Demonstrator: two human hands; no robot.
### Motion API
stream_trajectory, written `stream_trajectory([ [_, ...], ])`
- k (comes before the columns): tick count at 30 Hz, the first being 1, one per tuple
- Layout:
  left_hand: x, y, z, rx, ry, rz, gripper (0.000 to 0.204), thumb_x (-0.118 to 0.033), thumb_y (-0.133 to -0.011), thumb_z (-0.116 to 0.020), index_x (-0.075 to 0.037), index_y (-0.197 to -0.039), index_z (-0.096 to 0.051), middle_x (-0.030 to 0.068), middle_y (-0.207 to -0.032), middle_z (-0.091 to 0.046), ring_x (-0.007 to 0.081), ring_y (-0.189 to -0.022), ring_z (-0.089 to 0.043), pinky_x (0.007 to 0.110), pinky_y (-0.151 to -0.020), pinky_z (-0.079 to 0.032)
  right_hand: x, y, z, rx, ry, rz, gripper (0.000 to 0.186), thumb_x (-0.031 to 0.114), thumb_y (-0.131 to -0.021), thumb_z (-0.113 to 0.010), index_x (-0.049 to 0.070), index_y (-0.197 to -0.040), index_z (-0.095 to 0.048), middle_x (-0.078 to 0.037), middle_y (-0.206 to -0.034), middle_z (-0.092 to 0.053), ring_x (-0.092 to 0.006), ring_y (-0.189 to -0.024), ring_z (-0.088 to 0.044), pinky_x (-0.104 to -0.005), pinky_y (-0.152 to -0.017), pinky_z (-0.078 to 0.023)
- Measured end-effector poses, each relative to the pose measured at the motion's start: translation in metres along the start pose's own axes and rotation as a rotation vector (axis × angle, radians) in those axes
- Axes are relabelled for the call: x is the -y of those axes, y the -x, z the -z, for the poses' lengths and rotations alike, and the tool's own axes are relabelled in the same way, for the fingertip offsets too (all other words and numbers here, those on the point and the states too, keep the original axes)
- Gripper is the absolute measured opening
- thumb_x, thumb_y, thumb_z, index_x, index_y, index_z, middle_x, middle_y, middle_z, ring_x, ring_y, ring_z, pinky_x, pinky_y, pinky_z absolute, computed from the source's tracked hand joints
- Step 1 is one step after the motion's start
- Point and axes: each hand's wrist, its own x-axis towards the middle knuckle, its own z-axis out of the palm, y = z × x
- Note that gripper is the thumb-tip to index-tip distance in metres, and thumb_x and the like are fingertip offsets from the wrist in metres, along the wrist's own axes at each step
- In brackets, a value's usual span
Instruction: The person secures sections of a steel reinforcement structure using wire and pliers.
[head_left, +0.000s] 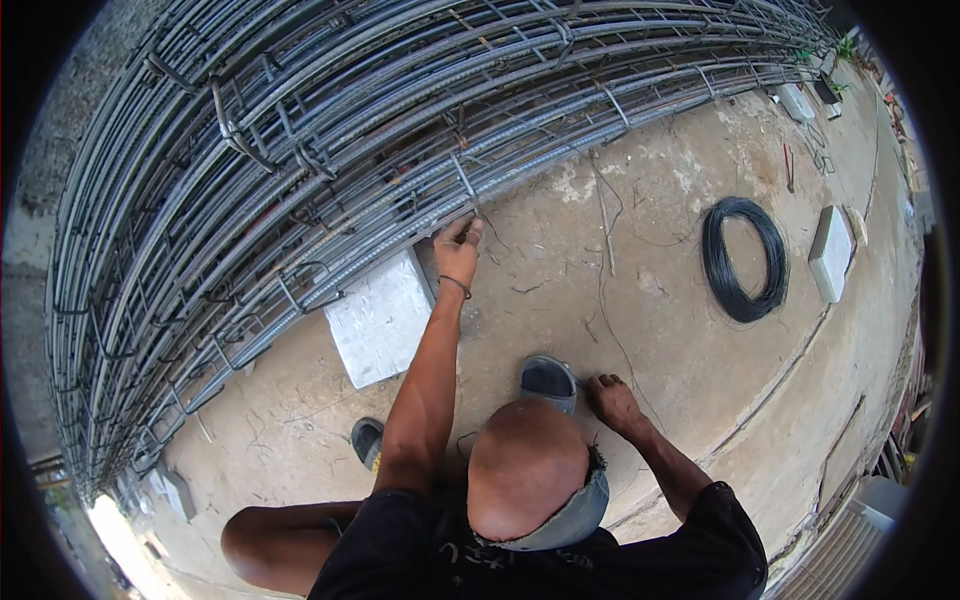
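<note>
My left hand (457,247) reaches to the lower edge of a stacked bundle of grey steel rebar cages (300,120). Its fingers are curled at a crossbar, where thin wire ends hang; what they grip, if anything, is unclear. A white square slab (378,315) lies beside that forearm, partly under the cages. My right hand (615,405) is low beside a dark slipper (547,380) on my foot, its fingers curled around something small and dark that I cannot make out. My bare bent knee (525,465) rises between my arms.
A coil of black wire (715,260) lies on the concrete floor (660,360) at right, with a white block (830,255) beside it. Loose wire scraps and thin rods are scattered about. More small blocks (795,103) sit at the far right end of the cages.
</note>
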Motion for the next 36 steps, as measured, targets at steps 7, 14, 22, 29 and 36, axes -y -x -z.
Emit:
stream_trajectory([
  [7,0.003,0.014,0.008,-0.082,-0.018,-0.063,0.029,-0.018,-0.083,-0.067,0.001,-0.104,-0.066,0.007,-0.091,-0.066,0.0096,-0.076,-0.058,0.023,-0.063,-0.046,-0.013,-0.015,0.006,-0.103,0.032,-0.043,0.023,0.01,-0.074,-0.058,0.003,-0.095,-0.054,-0.019,-0.083,-0.058,-0.0379,-0.083,-0.058,-0.0444,-0.072,-0.049],
  [14,-0.025,0.104,-0.002,0.282,0.117,0.178,0.042,-0.025,-0.086,-0.065,0.001,-0.117,-0.058,0.0116,-0.105,-0.064,0.0158,-0.095,-0.059,0.028,-0.084,-0.045,0.0,-0.02,0.118,-0.203,-0.361,-0.041,0.022,0.007,-0.065,-0.065,0.0,-0.086,-0.063,-0.015,-0.073,-0.058,-0.0276,-0.066,-0.061,-0.0377,-0.061,-0.05],
  [22,-0.05,0.1,-0.04,0.428,0.643,0.323,0.037,-0.028,-0.09,-0.06,0.001,-0.113,-0.057,0.0095,-0.092,-0.064,0.012,-0.082,-0.057,0.027,-0.078,-0.041,0.033,-0.113,0.153,-0.422,-0.708,0.195,0.023,0.005,-0.072,-0.067,0.002,-0.094,-0.063,-0.01,-0.078,-0.056,-0.0205,-0.064,-0.056,-0.0324,-0.058,-0.046],
  [29,-0.027,0.06,-0.01,-0.005,-0.019,0.215,0.025,-0.024,-0.084,-0.068,0.0,-0.088,-0.06,-0.0009,-0.071,-0.054,0.0047,-0.063,-0.043,0.021,-0.055,-0.033,0.066,-0.187,0.071,-0.699,-0.759,0.043,0.02,0.006,-0.082,-0.061,0.001,-0.101,-0.059,-0.016,-0.089,-0.053,-0.0328,-0.082,-0.056,-0.0389,-0.071,-0.044],
  [36,-0.017,0.027,-0.006,0.001,-0.063,0.055,0.018,-0.012,-0.078,-0.074,0.001,-0.084,-0.064,0.0008,-0.077,-0.059,0.0092,-0.07,-0.051,0.022,-0.066,-0.042,0.086,-0.213,0.051,-0.832,-0.915,-0.038,0.021,0.007,-0.082,-0.061,-0.001,-0.102,-0.058,-0.018,-0.091,-0.054,-0.0353,-0.085,-0.055,-0.0396,-0.074,-0.044],
])
